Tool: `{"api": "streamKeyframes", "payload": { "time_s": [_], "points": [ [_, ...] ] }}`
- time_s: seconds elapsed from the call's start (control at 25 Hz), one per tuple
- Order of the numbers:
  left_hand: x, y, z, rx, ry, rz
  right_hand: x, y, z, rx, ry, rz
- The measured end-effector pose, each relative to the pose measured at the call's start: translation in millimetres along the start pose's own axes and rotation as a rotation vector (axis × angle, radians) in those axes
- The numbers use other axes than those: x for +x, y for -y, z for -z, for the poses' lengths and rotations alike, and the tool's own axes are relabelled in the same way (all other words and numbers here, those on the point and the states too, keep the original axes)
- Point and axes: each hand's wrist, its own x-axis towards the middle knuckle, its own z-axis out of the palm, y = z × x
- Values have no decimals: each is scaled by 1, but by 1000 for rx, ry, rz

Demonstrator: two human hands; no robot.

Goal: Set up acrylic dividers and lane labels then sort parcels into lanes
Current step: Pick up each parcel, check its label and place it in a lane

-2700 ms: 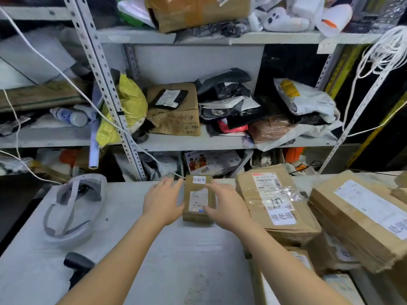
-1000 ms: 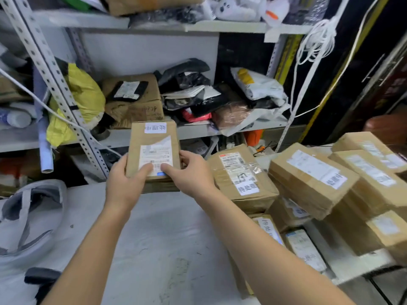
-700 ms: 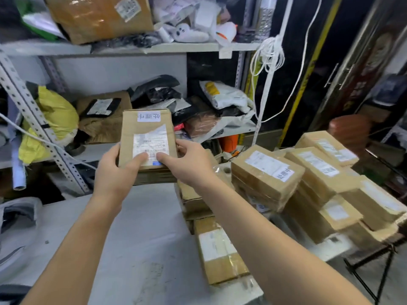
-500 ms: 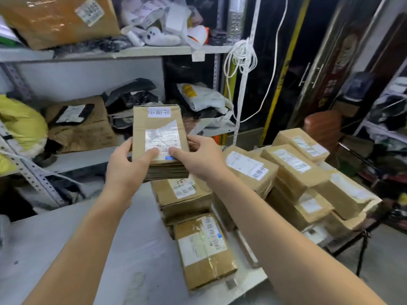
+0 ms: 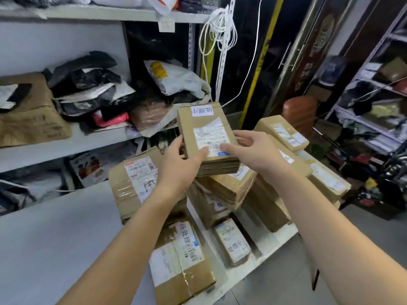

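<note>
Head view: the small parcel (image 5: 207,137), lifted from the table (image 5: 55,227) since earlier, was gripped by left hand (image 5: 178,168) and right hand (image 5: 255,153), above stacked parcels (image 5: 222,190) at the right.

We read a handwritten white sticker (image 5: 202,111) marked 处理中, upside down in our view, at the far end of the small cardboard parcel (image 5: 207,137). The same 处理中 stands on the label of the small parcel (image 5: 233,245) lying on the table. On the larger box (image 5: 182,256) beside it, the handwritten strip shows 处理 among blurred characters; all printed shipping labels are too small to read.
</note>
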Motion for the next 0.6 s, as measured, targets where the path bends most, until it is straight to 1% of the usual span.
{"api": "streamKeyframes", "payload": {
  "time_s": [0.12, 0.32, 0.52, 0.6],
  "points": [
    [2, 6, -31, 55, -17, 41, 19, -27, 20, 1, 33, -21],
    [-6, 12, -81, 93, -118, 117, 50, -66, 48, -50, 169, 43],
    [-12, 4, -115, 71, -243, 172, 75, -81, 70, -83, 272, 132],
    [-13, 5, -116, 57, -244, 197, 79, -82, 65, -121, 278, 145]
  ]
}}
